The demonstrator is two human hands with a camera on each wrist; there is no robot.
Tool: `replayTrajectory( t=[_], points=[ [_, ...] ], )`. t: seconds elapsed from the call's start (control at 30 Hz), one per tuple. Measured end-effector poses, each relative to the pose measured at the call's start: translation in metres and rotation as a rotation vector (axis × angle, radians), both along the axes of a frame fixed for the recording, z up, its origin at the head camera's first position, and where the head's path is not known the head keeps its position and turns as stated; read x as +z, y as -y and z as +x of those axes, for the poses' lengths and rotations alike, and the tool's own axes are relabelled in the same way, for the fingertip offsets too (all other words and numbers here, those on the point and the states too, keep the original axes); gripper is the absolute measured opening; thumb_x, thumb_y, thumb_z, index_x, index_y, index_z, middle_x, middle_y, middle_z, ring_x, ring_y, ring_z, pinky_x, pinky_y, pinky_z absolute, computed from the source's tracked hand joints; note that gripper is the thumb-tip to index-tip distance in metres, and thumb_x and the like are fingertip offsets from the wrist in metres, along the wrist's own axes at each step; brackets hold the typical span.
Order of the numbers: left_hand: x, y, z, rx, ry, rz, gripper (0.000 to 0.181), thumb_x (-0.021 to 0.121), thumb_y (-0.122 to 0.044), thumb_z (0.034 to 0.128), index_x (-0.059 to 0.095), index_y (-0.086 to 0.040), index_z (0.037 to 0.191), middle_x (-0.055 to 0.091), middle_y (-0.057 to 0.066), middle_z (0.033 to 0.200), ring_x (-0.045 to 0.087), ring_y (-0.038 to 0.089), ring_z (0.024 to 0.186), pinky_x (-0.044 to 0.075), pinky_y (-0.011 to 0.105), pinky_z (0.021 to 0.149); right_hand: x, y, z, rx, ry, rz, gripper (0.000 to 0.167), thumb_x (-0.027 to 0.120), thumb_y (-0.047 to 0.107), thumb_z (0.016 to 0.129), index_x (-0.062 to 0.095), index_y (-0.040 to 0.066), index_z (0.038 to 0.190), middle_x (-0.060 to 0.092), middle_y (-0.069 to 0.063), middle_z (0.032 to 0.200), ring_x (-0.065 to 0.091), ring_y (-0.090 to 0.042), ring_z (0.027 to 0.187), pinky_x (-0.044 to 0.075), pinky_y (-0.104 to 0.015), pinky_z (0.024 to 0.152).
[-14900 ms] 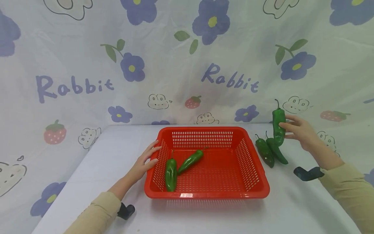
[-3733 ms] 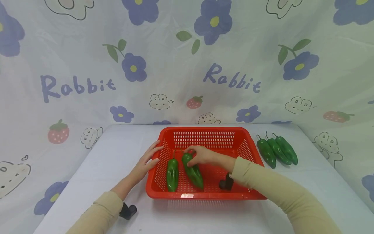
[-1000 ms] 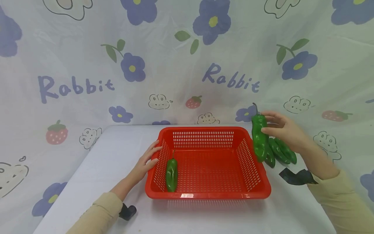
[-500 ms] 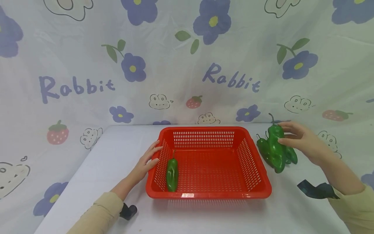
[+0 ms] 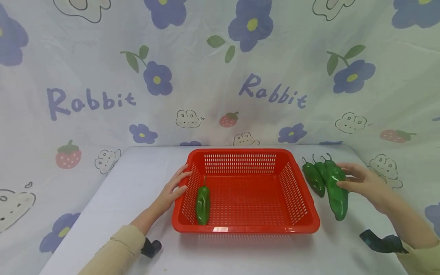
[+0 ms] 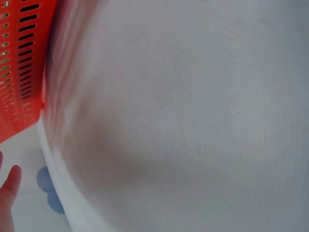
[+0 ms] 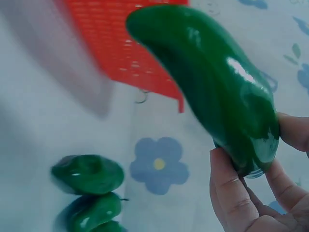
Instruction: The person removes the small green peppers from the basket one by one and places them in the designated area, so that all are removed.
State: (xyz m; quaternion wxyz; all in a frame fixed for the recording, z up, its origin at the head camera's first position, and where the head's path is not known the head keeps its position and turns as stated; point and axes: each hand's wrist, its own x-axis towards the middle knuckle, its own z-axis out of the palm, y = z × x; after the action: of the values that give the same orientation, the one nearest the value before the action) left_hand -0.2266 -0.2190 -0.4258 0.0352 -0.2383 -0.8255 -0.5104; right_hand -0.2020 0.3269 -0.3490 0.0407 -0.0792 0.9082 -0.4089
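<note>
My right hand [image 5: 369, 187] holds a green pepper [image 5: 337, 194] by its stem end, thumb on one side and fingers on the other. In the right wrist view this pepper [image 7: 207, 82] is large and glossy, and my fingers [image 7: 231, 193] pinch its lower end. Behind it in the head view, several peppers [image 5: 313, 179] lie side by side on the table, partly hidden. My left hand [image 5: 168, 194] rests with extended fingers on the left rim of the red basket [image 5: 247, 229]. One green pepper [image 5: 203, 206] lies inside at the basket's left.
The basket stands mid-table on a white cloth [image 5: 144, 168]. A patterned curtain [image 5: 206, 84] hangs behind the table. Dark straps with small devices sit at both wrists. In the left wrist view, the basket's slotted wall [image 6: 21, 58] shows at upper left.
The second pepper has left the basket in my right hand, which has since moved right and toward the front, over the lying peppers. My left hand has stayed at the rim.
</note>
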Motion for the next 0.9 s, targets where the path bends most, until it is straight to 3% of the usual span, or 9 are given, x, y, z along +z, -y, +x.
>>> replayTrajectory(
  t=[0.1, 0.17, 0.4, 0.6, 0.7, 0.8, 0.9],
  points=[
    [0.000, 0.000, -0.001, -0.001, 0.000, 0.001, 0.045, 0.045, -0.011, 0.0909, 0.040, -0.005, 0.136, 0.016, 0.010, 0.152, 0.025, 0.038, 0.132, 0.048, 0.046, 0.089, -0.010, -0.002, 0.001, -0.008, 0.019, 0.010, 0.060, 0.058, 0.023, 0.089, 0.030, -0.003, 0.135, 0.036, -0.034, 0.132, 0.047, -0.046, 0.112, 0.042, -0.064, 0.079],
    [0.000, 0.000, -0.001, -0.002, 0.000, 0.005, 0.045, 0.045, -0.011, 0.0907, 0.040, -0.005, 0.135, 0.016, 0.010, 0.152, 0.024, 0.038, 0.133, 0.048, 0.046, 0.089, -0.017, -0.003, 0.001, -0.015, 0.044, 0.016, 0.062, 0.058, 0.024, 0.089, 0.029, -0.005, 0.136, 0.035, -0.035, 0.132, 0.039, -0.053, 0.115, 0.042, -0.064, 0.080],
    [-0.001, 0.001, 0.000, -0.009, -0.021, 0.006, 0.045, 0.045, -0.010, 0.0907, 0.040, -0.003, 0.135, 0.016, 0.013, 0.151, 0.025, 0.039, 0.132, 0.049, 0.038, 0.088, -0.041, -0.009, -0.001, -0.050, 0.148, 0.040, 0.067, 0.058, 0.029, 0.089, 0.027, -0.005, 0.137, 0.030, -0.038, 0.133, 0.036, -0.053, 0.115, 0.044, -0.060, 0.080],
    [0.004, -0.003, 0.004, 0.001, -0.014, 0.003, 0.045, 0.045, -0.009, 0.0905, 0.040, -0.002, 0.135, 0.016, 0.013, 0.151, 0.025, 0.038, 0.132, 0.049, 0.032, 0.089, -0.057, -0.016, -0.003, -0.064, 0.218, 0.066, 0.068, 0.058, 0.030, 0.088, 0.027, -0.006, 0.137, 0.029, -0.039, 0.132, 0.038, -0.052, 0.113, 0.048, -0.055, 0.080],
    [0.000, -0.001, 0.001, 0.003, -0.031, -0.002, 0.044, 0.045, -0.010, 0.0909, 0.041, -0.004, 0.135, 0.017, 0.012, 0.151, 0.024, 0.039, 0.132, 0.049, 0.034, 0.089, -0.062, -0.018, -0.003, -0.058, 0.246, 0.060, 0.069, 0.058, 0.031, 0.088, 0.026, -0.007, 0.137, 0.029, -0.039, 0.132, 0.039, -0.051, 0.113, 0.048, -0.054, 0.081],
    [-0.001, -0.001, 0.001, 0.000, -0.035, 0.005, 0.044, 0.045, -0.010, 0.0908, 0.041, -0.003, 0.134, 0.017, 0.013, 0.151, 0.024, 0.040, 0.132, 0.049, 0.045, 0.087, -0.067, -0.019, -0.003, -0.049, 0.269, 0.047, 0.069, 0.058, 0.031, 0.088, 0.027, -0.007, 0.136, 0.029, -0.040, 0.132, 0.042, -0.049, 0.111, 0.048, -0.054, 0.081],
    [-0.001, -0.001, 0.001, 0.000, -0.030, 0.009, 0.044, 0.045, -0.010, 0.0907, 0.041, -0.003, 0.134, 0.017, 0.013, 0.151, 0.025, 0.040, 0.132, 0.049, 0.045, 0.087, -0.071, -0.019, -0.004, -0.047, 0.277, 0.043, 0.069, 0.058, 0.031, 0.088, 0.028, -0.008, 0.135, 0.030, -0.040, 0.130, 0.047, -0.046, 0.108, 0.049, -0.053, 0.081]
  ],
)
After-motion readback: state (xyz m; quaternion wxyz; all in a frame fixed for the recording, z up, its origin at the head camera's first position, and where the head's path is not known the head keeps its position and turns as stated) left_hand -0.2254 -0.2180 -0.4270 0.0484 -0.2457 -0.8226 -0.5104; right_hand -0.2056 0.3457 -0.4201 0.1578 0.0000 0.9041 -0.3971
